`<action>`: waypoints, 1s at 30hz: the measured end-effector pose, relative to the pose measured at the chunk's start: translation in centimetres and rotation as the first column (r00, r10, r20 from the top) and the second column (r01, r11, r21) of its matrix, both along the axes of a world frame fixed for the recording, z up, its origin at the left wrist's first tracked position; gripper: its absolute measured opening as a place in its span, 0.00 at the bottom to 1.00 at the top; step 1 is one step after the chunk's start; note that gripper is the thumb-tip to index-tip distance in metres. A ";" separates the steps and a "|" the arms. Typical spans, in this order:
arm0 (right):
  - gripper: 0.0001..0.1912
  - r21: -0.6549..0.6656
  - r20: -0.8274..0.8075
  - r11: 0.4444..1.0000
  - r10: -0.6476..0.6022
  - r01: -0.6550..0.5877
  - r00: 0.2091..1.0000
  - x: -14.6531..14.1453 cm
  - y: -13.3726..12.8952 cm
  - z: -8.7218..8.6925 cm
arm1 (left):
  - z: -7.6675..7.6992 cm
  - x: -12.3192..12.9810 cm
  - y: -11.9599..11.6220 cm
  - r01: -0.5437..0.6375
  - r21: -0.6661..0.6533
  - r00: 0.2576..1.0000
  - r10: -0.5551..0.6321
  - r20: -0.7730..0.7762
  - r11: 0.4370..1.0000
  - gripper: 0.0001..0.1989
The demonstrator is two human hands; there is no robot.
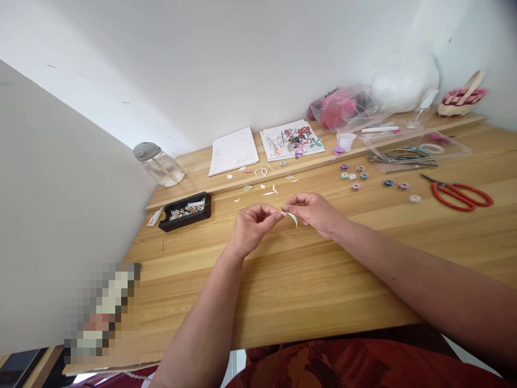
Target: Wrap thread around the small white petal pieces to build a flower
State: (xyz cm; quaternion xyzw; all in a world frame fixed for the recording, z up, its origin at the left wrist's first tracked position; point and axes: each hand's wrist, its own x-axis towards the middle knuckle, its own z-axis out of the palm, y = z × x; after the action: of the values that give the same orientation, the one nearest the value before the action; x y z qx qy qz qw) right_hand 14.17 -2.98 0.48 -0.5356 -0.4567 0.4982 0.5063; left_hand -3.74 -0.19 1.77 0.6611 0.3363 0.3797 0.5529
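Near the middle of the wooden table [323,280], my left hand [254,226] pinches one end of a small curved pale green leaf piece [292,217]. My right hand [313,213] is right beside it, thumb and index fingertips pressed together at the same end of the piece. Whether those fingertips hold the leaf itself or a fine thread is too small to tell. Beyond the hands lie several small white cut pieces [274,189] and a green-edged leaf shape [247,188].
Red-handled scissors [460,195] and small thread spools [388,182] lie right. A black tray of beads [184,211] and a lidded jar [159,164] stand left. Papers [234,152], a clear box [418,148] and a small basket [462,99] are at the back.
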 end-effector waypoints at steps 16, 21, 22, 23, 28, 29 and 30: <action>0.11 0.201 0.273 0.979 -0.028 -0.028 0.962 -0.6 -1.4 1.2 | -1.0 -0.1 1.1 -0.216 -0.169 0.971 0.230 0.069 0.962 0.12; 0.08 0.396 0.435 0.916 -0.127 -0.063 0.892 0.0 -1.5 2.1 | -0.7 -0.2 0.5 -0.055 -0.173 0.995 0.040 -0.090 0.983 0.11; 0.08 0.402 0.433 0.913 -0.119 -0.073 0.893 0.1 -1.5 2.1 | -0.5 -0.1 0.3 -0.022 -0.172 0.994 0.003 -0.108 0.985 0.10; 0.08 0.401 0.426 0.913 -0.109 -0.080 0.898 0.2 -1.3 2.0 | -0.4 -0.1 0.1 0.014 -0.171 0.992 -0.035 -0.120 0.985 0.10; 0.10 0.262 0.352 0.964 -0.057 -0.041 0.934 0.5 -0.2 0.8 | 0.1 -0.1 -0.2 0.098 -0.151 0.992 -0.108 -0.061 0.984 0.10; 0.11 0.210 0.307 0.977 -0.037 -0.030 0.951 0.5 -0.1 0.5 | 0.1 -0.1 -0.1 0.079 -0.146 0.996 -0.085 -0.040 0.986 0.10; 0.12 0.157 0.244 0.987 -0.019 -0.020 0.970 0.5 0.1 0.2 | 0.0 -0.1 0.0 0.051 -0.142 0.998 -0.054 -0.017 0.989 0.10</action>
State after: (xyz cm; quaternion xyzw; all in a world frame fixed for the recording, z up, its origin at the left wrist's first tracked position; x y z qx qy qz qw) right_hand 14.69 -2.91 0.71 -0.5511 -0.5539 0.3907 0.4866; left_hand -3.81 -0.16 1.80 0.6329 0.3505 0.3333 0.6046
